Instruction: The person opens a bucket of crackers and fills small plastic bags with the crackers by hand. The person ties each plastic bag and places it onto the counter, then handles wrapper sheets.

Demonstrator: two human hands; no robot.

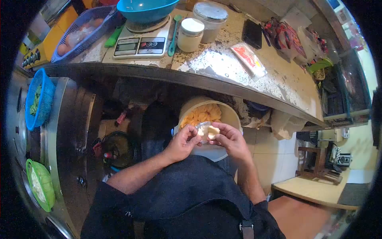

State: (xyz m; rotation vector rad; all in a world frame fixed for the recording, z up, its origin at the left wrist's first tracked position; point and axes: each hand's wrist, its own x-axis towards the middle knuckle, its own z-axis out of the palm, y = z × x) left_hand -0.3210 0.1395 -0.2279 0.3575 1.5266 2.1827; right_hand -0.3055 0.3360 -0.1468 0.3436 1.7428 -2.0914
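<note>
My left hand [183, 143] and my right hand [234, 142] meet over a white bucket [234, 113], fingers pinched. Between them is a pale, cream-coloured lump [213, 132], soft-looking and hollowed or split in the middle; its kind is not clear. The left fingertips grip its left side, the right thumb and fingers its right side. Something clear and shiny, like thin plastic, shows by the left fingertips. Inside the bucket lie many orange-yellow pieces [202, 114], heaped toward the far side. My hands cover part of the bucket's near side.
On the counter above stand a kitchen scale [139, 47] with a blue bowl [147, 11], lidded jars [190, 35], a green spoon [174, 38] and a white packet [248, 59]. A purple basket [85, 36] holds eggs. Blue [41, 99] and green [41, 185] baskets are left.
</note>
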